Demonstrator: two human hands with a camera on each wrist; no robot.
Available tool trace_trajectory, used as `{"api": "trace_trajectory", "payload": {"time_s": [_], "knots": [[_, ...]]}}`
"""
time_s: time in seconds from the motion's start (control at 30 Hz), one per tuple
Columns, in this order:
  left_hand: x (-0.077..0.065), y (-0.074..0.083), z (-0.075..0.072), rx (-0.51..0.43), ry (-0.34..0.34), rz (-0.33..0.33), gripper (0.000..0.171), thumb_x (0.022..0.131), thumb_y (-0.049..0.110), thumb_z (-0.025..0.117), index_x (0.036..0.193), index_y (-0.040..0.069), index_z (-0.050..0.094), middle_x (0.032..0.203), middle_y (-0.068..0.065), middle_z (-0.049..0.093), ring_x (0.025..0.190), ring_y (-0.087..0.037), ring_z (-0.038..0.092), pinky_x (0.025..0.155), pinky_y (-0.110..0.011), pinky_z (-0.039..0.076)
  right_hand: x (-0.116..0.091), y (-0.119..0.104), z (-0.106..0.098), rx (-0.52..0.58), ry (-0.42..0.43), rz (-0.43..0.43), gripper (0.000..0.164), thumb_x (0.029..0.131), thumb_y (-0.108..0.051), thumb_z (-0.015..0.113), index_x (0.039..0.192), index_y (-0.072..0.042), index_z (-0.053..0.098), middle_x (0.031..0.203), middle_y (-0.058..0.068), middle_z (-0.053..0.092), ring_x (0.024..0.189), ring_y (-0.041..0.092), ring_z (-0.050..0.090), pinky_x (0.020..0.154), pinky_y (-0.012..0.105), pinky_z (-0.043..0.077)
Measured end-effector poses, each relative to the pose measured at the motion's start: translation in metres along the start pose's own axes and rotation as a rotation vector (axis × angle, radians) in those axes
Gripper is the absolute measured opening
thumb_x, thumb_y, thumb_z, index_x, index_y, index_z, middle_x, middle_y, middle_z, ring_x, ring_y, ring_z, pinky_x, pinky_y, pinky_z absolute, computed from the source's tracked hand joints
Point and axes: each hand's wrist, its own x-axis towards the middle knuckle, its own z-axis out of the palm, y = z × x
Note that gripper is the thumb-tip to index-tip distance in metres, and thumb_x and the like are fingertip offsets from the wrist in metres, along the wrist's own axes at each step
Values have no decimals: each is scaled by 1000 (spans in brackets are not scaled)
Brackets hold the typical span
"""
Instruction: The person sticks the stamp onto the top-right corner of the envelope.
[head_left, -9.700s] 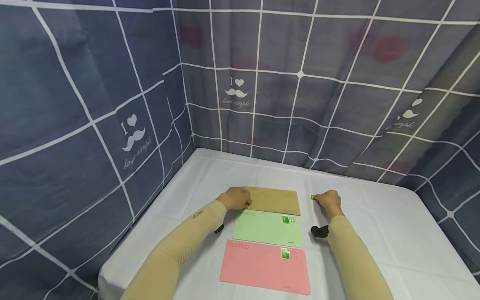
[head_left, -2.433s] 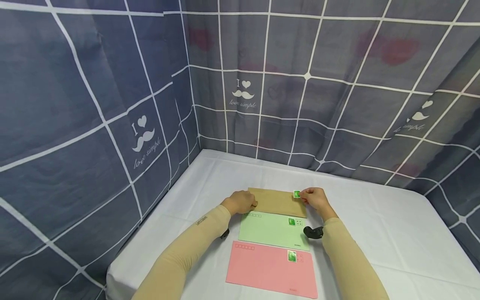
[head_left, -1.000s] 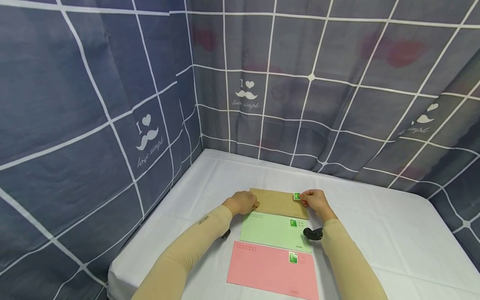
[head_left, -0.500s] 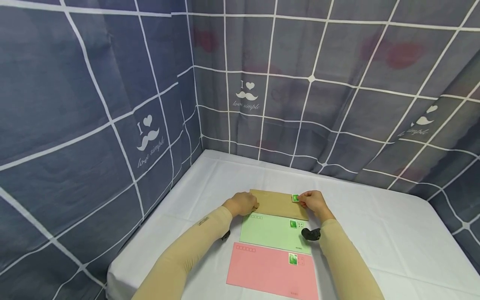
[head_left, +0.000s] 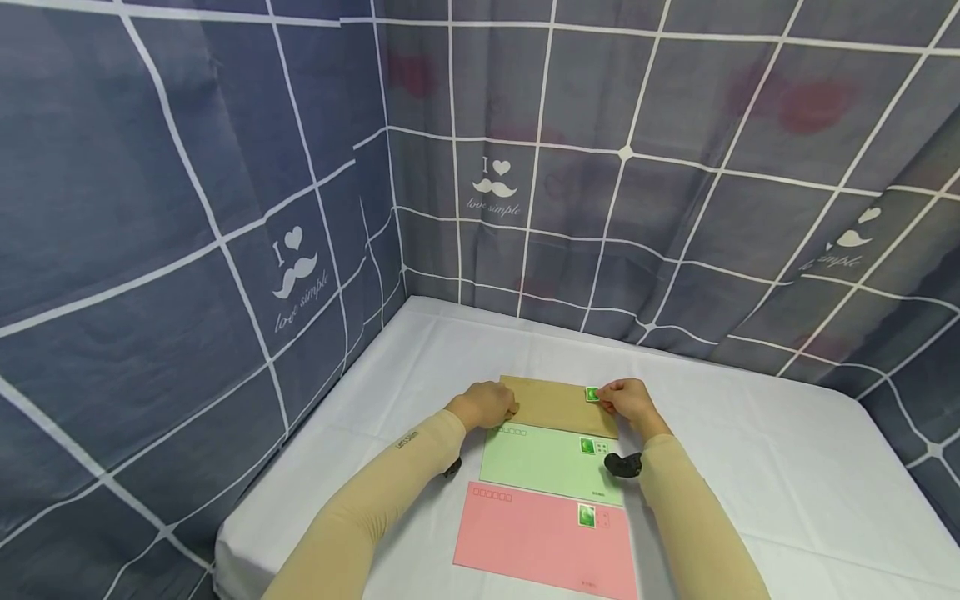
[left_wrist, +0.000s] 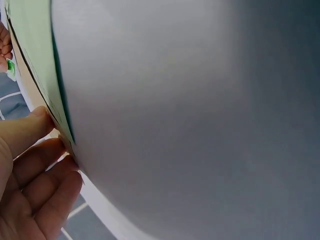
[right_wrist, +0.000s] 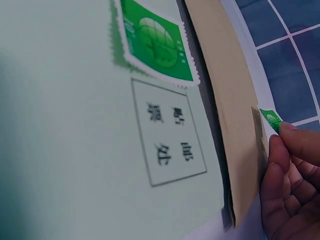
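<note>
My left hand (head_left: pixel 486 404) holds the left end of a brown envelope (head_left: pixel 555 407); in the left wrist view its thumb (left_wrist: pixel 31 127) lies on the paper near the edge, fingers bent at the corner. Between thumb and fingertips, my right hand (head_left: pixel 630 402) pinches a small green stamp (head_left: pixel 592 394) over the envelope's upper right corner. In the right wrist view that stamp (right_wrist: pixel 270 119) stands tilted above the brown paper; whether an edge touches is hard to tell. Nearer lies a light green envelope (head_left: pixel 532 462), bearing a green stamp (head_left: pixel 587 446) left of a printed box (right_wrist: pixel 169 132).
Closest to me is a pink envelope (head_left: pixel 532 542), also with a green stamp (head_left: pixel 587 515). All lie on a white-covered table (head_left: pixel 787 483). Dark checked curtains (head_left: pixel 555 183) hang behind and at the left. A black wrist camera (head_left: pixel 623 465) sits by the right sleeve.
Since the oldest frame, my right hand has carried the stamp leftward from beside the brown envelope to above its upper right corner. Over the last second it has shifted only slightly; the left hand stays put.
</note>
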Motion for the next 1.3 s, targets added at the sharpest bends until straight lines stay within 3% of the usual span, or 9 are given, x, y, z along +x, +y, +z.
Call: {"api": "trace_trajectory", "payload": {"time_s": [0.27,0.53,0.93,1.3], "knots": [[1,0,-2,9,0,7,30,104,23,54,75,18,57,68,3,49,64,-11,46,61,-24,43,2,-1,-3,-4,-2,-19,13,93,-2,65,91,11,67,67,-3,61,63,6,54,57,17,48],[0,2,-2,2,-7,-1,30,104,23,54,74,19,56,69,3,49,64,-12,45,62,-24,43,-2,-2,-2,-18,-2,3,17,95,-2,64,99,14,66,70,-2,63,64,7,55,58,18,50],[-1,3,-5,2,5,-8,31,104,22,54,73,18,54,68,3,48,63,-11,45,61,-24,42,1,-3,0,-56,27,0,13,93,-2,66,91,11,67,66,-4,62,62,6,54,57,18,48],[-1,2,1,-60,-6,-49,28,104,24,55,77,19,62,72,4,53,68,-11,49,68,-24,47,-1,-6,2,-109,21,12,14,91,-3,66,92,11,69,65,-4,63,61,7,55,58,18,49]]}}
